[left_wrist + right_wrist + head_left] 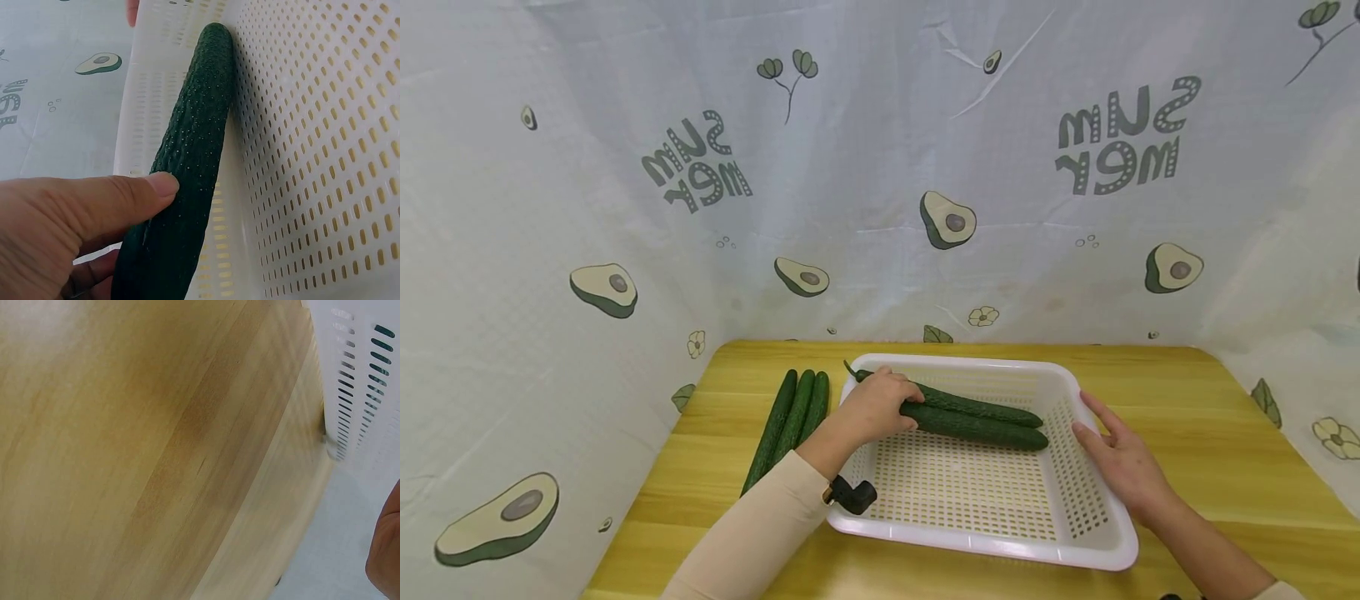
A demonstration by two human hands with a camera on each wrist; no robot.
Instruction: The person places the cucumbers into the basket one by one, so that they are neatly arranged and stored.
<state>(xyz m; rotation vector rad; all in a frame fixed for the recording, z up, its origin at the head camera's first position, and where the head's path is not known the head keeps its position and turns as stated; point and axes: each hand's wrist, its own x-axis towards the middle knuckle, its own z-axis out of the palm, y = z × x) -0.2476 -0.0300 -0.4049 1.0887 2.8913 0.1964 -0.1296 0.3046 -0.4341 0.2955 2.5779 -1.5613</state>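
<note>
White plastic basket: perforated and rectangular, the basket sits on the wood-grain tabletop, turned slightly, its near right corner closest to the wearer.
Left hand: reaching over the basket's left rim, the left hand is partly closed, thumb and fingers curled about the front cucumber; whether it also grips the other one cannot be told.
Right hand: at the basket's right rim, the right hand is loosely spread, thumb and index finger extended, their tips touching the rim.
Cucumbers in basket: the front cucumber and the rear cucumber lie side by side across the basket's far half, right ends short of the right wall; the rear one's stem end pokes past the left rim.
Cucumbers outside: three more cucumbers lie close together on the tabletop, just left of the basket, lower ends hidden behind the left sleeve.
Room inside: perforated floor shows from the front cucumber to the basket's near wall.
Room outside: wood runs from the basket's right wall to the printed curtain, with a narrower strip behind its far rim.
Wrist camera: a black wrist camera on the left wrist hangs above the basket's near left corner.
</note>
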